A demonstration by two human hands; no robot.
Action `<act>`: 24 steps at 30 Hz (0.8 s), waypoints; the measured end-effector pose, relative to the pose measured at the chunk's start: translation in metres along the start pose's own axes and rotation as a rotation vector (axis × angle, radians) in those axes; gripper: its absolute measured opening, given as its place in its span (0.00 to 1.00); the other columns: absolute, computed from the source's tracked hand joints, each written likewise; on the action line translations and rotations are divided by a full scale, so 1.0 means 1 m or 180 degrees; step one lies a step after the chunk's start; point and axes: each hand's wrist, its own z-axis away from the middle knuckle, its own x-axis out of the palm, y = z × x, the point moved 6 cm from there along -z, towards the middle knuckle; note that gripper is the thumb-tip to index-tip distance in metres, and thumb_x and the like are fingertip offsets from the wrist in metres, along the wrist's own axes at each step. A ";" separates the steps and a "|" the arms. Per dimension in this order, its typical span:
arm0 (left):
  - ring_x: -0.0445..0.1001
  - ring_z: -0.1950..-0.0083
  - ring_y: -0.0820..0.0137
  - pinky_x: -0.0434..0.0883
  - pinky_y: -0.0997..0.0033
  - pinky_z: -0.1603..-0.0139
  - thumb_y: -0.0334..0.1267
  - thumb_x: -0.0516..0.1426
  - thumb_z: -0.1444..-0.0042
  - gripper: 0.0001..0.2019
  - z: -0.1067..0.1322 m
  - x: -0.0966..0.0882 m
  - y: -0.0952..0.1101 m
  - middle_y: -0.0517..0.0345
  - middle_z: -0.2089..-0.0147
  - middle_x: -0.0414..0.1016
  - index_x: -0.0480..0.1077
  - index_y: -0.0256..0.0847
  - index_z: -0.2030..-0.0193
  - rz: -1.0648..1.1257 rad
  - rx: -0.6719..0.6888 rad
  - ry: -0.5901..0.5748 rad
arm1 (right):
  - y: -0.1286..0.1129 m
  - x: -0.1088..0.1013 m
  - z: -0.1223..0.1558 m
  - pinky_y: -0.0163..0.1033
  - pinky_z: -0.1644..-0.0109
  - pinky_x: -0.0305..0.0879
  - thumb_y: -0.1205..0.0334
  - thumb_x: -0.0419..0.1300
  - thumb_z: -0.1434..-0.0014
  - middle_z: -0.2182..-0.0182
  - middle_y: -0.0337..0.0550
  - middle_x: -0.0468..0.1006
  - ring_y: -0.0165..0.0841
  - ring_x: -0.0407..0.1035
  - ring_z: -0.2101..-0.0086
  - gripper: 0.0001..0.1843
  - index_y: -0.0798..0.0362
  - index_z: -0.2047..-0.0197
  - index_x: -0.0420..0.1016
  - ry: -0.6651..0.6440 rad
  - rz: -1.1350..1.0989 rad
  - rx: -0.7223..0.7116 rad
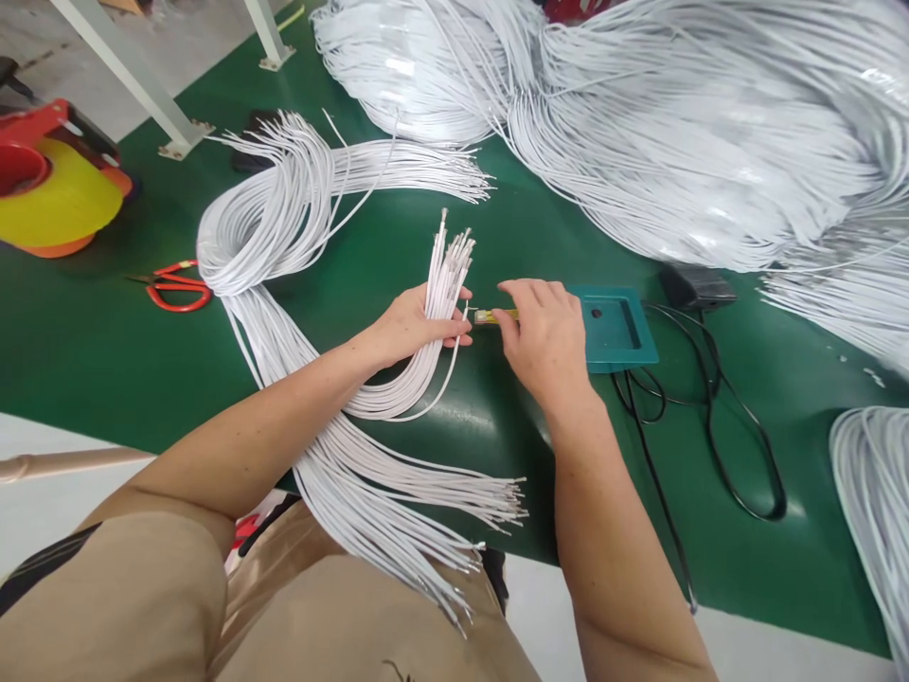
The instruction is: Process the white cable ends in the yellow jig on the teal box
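My left hand [418,324] is closed round a bundle of thin white cables [441,284], their stripped ends pointing up and away. One cable end sticks out from the thumb and forefinger toward my right hand [543,333]. That hand pinches a small yellow-handled tool [493,315], its metal tip meeting the cable end. Just right of it a teal flat fixture [616,330] lies on the green table [85,350].
Red-handled scissors [177,286] lie at left beside a looped white cable bundle [262,227]. Large heaps of white cable [696,142] fill the back and right. A black adapter [694,286] and its black cord [717,455] trail right. A yellow tape roll in a red dispenser [57,189] sits far left.
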 end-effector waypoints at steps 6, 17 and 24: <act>0.81 0.65 0.65 0.75 0.69 0.65 0.31 0.66 0.53 0.22 -0.004 0.001 -0.003 0.58 0.68 0.76 0.67 0.36 0.50 -0.0284 0.0022 0.0056 | 0.014 0.008 -0.002 0.46 0.48 0.58 0.70 0.55 0.41 0.62 0.51 0.80 0.43 0.70 0.58 0.10 0.55 0.59 0.76 -0.0620 0.0014 0.0034; 0.81 0.66 0.65 0.76 0.68 0.64 0.32 0.64 0.53 0.21 -0.009 0.004 -0.009 0.57 0.67 0.78 0.68 0.37 0.51 -0.0751 0.0071 0.0131 | 0.020 0.007 -0.002 0.45 0.52 0.58 0.74 0.52 0.44 0.69 0.49 0.76 0.41 0.66 0.60 0.11 0.53 0.65 0.74 -0.0494 0.0122 -0.0035; 0.80 0.69 0.67 0.76 0.68 0.64 0.34 0.63 0.53 0.20 -0.013 0.003 -0.014 0.58 0.67 0.80 0.70 0.38 0.50 -0.1192 0.0151 0.0231 | 0.021 0.006 -0.004 0.47 0.50 0.61 0.73 0.48 0.42 0.73 0.46 0.68 0.40 0.63 0.63 0.14 0.51 0.65 0.75 -0.0350 0.0236 -0.0042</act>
